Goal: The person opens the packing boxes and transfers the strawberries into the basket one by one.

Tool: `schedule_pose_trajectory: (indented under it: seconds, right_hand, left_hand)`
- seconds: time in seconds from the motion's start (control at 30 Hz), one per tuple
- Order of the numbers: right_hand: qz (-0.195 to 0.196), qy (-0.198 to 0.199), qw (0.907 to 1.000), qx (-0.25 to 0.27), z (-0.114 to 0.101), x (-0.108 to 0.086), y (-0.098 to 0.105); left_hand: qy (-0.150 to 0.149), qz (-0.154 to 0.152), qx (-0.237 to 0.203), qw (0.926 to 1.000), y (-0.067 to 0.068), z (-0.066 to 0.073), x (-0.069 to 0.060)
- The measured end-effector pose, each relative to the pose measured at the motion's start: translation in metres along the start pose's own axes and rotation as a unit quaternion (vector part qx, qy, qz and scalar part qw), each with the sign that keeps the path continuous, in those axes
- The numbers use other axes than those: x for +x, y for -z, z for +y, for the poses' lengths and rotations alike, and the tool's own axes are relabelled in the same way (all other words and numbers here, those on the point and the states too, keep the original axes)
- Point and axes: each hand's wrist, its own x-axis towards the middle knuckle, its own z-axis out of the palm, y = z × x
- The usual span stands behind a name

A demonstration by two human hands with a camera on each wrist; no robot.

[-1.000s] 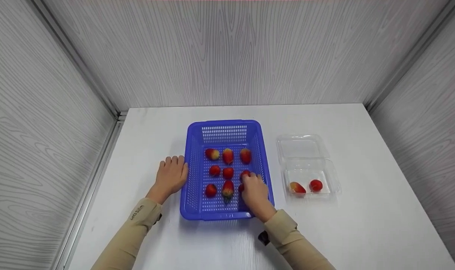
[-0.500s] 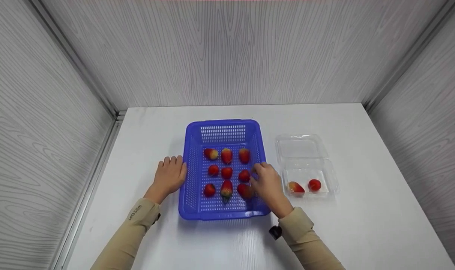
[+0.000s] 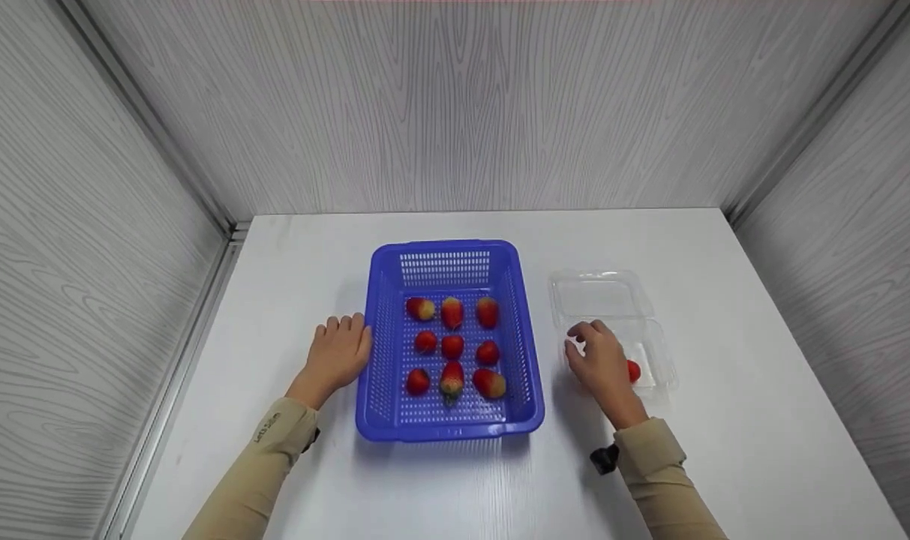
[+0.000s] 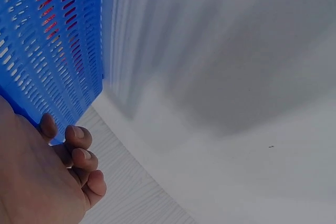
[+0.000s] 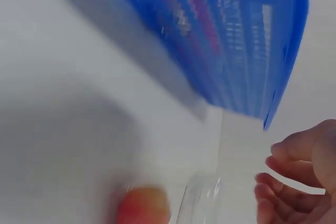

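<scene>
A blue plastic basket (image 3: 455,433) holds rows of strawberries (image 3: 489,383) and rounder red fruits (image 3: 452,346). At its left rim rests my left hand (image 3: 338,352). That hand's thumb side touches the rim and its fingers bend loosely in the left wrist view. My right hand (image 3: 601,364) hovers over the near tray of a clear clamshell box (image 3: 661,352), thumb and fingers apart, holding nothing visible. One round red fruit (image 3: 634,371) shows in the tray beside this hand. A red-yellow strawberry (image 5: 144,206) is visible in the right wrist view; the hand hides it from the head view.
The box's transparent lid (image 3: 601,296) lies folded back, away from the person. Basket and box stand side by side on a white table (image 3: 732,420), a narrow gap between them. Grey wood-grain panels (image 3: 455,105) enclose the table at the back and sides.
My right hand has left the fruits at the basket's right side and moved right, over the clear box. The lower-right strawberry is now uncovered. My left hand stays at the rim.
</scene>
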Motion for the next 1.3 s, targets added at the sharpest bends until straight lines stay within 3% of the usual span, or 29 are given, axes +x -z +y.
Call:
schedule_pose_trajectory:
  seconds: [0.1, 0.27, 0.43, 0.53, 0.63, 0.9, 1.3]
  right_hand:
    - [-0.076, -0.032, 0.9966, -0.004, 0.019, -0.001, 0.012]
    - [-0.196, -0.081, 0.9772, 0.010, 0.038, -0.003, 0.029]
    - [-0.270, -0.131, 0.9527, 0.046, 0.046, -0.005, 0.035]
    - [-0.295, -0.133, 0.9447, 0.055, 0.049, -0.005, 0.033]
    - [-0.303, -0.127, 0.9428, 0.057, 0.053, -0.006, 0.027]
    - [-0.276, -0.080, 0.9565, 0.052, 0.059, -0.011, 0.012]
    - [-0.219, -0.113, 0.9662, 0.077, 0.062, -0.009, 0.011]
  left_hand:
    - [0.003, 0.003, 0.012, 0.9999, 0.000, 0.000, -0.001]
    - [0.006, 0.012, 0.025, 0.9996, 0.001, 0.001, 0.000]
    - [0.010, 0.008, 0.029, 0.9995, 0.001, 0.002, 0.002]
    - [0.009, 0.007, 0.029, 0.9995, 0.001, 0.003, 0.001]
    - [0.006, 0.009, 0.029, 0.9995, 0.001, 0.003, 0.000]
    - [0.010, 0.009, 0.028, 0.9995, 0.001, 0.002, 0.000]
    - [0.011, 0.006, 0.024, 0.9996, 0.001, 0.000, 0.000]
